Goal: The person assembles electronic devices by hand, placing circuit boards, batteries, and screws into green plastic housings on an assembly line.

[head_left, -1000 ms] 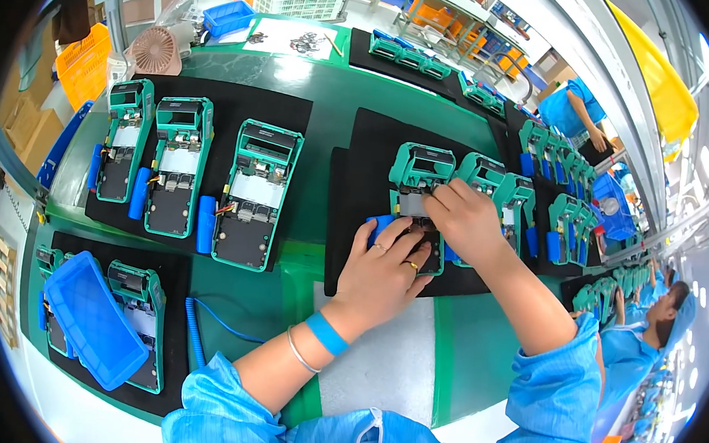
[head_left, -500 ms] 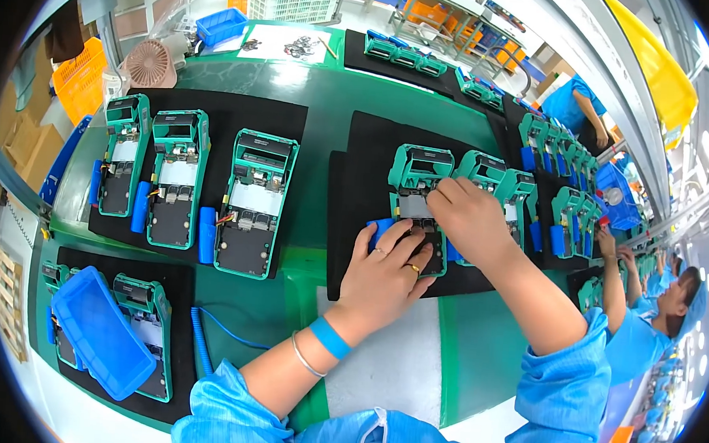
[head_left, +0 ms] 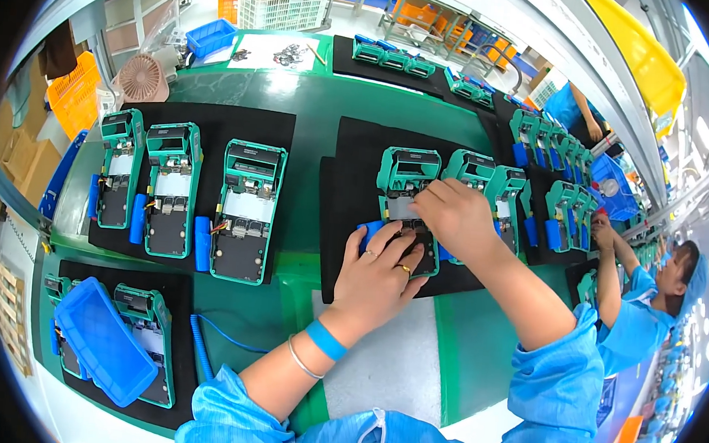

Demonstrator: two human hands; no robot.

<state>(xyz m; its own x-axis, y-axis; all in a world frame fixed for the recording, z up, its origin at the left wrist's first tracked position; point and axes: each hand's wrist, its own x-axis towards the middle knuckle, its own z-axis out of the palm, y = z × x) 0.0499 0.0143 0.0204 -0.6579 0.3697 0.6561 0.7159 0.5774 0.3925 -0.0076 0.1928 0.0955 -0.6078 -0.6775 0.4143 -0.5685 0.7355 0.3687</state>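
A green-framed handheld device (head_left: 406,166), its inside exposed, lies on a black mat just ahead of me. My left hand (head_left: 374,275) is curled over its lower part, fingers on the dark inner board and thumb near the right edge. A blue battery pack (head_left: 368,232) sits beside the device, against the left fingers. My right hand (head_left: 460,220) reaches in from the right, fingertips pinched together at the device's middle, next to a grey plate (head_left: 401,207). Whatever those fingertips hold is hidden. Two similar devices (head_left: 470,168) stand close on the right, partly behind my right hand.
More open devices with blue packs lie on a left black mat (head_left: 283,128). A blue tray (head_left: 108,340) rests on devices at lower left. A coiled blue cord (head_left: 201,346) runs nearby. A small fan (head_left: 142,77) stands far left. A co-worker (head_left: 650,300) works at the right.
The view has shifted slightly, so the bench sits a little lower and further left. Both my hands stay at the same device, with only small finger movement.
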